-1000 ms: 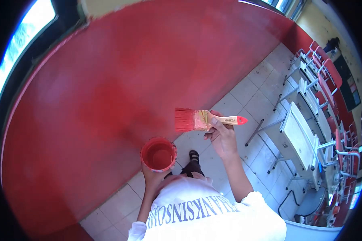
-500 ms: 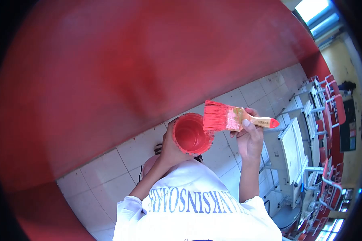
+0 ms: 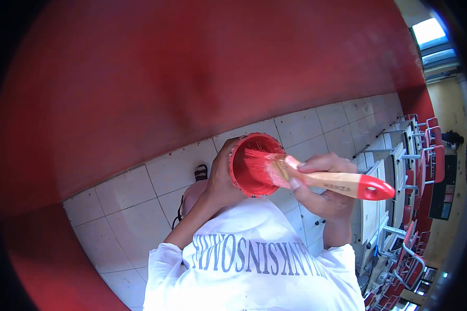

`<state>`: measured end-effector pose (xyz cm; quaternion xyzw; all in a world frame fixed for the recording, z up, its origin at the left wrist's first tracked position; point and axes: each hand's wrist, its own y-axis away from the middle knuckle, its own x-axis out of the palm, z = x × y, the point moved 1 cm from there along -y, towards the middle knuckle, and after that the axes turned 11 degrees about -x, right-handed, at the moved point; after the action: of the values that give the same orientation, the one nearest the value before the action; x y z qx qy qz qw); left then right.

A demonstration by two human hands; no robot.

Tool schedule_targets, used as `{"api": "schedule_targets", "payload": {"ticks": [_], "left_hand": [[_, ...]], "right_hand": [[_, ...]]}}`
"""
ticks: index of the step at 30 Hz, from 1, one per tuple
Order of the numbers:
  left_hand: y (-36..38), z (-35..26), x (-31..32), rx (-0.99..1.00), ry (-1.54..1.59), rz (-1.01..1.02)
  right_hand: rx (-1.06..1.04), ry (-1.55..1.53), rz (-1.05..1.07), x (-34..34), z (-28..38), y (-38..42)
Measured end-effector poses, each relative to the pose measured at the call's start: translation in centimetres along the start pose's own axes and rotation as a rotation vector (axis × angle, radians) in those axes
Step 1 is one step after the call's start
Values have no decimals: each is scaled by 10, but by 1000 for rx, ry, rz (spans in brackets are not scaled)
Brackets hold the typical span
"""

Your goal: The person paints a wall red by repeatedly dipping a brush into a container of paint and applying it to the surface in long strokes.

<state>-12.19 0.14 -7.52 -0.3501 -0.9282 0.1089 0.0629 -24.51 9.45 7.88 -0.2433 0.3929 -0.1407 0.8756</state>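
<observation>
My left hand (image 3: 224,173) is wrapped round the side of a paint tub (image 3: 238,176) whose inside is coated in red. Its rim carries dark, crusted specks. In my right hand (image 3: 321,192) is a wide paintbrush (image 3: 342,182) with a pale wooden handle and a red end with a hole in it. The red bristles (image 3: 257,160) dip into the mouth of the tub, and the ferrule lies over its right rim. My fingers grip the brush around the ferrule and lower handle.
A red wall (image 3: 140,93) rises in front, with darker red patches on it. White floor tiles (image 3: 124,192) run along its base. Desks (image 3: 371,207) and red chairs (image 3: 435,163) stand in rows at the right. A sandalled foot (image 3: 201,172) shows beside the tub.
My right hand has swung the brush left and tilted it, so its bristles are now inside the tub instead of beside the rim. The tub has shifted slightly up and right in view.
</observation>
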Motion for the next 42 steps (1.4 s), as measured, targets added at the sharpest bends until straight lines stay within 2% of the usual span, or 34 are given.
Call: {"api": "schedule_targets", "payload": {"ticks": [2,6,18,36,42], "left_hand": [[0,1,-2,27,-7,-8],[-2,8,-7,-24,-50,40],[-13,20,-21,-71,-28,55],[-32,19,-22,-179,58,163],[-34,19,-21,-134,64,124]], "right_hand": [[70,-9,43,11,0,-4],[24,-10,134,24,-6,-13],[76,31,277,47,-26,-27],[217,9,253,47,-34,-35],[298,-65,221,45,-37,-35]]}}
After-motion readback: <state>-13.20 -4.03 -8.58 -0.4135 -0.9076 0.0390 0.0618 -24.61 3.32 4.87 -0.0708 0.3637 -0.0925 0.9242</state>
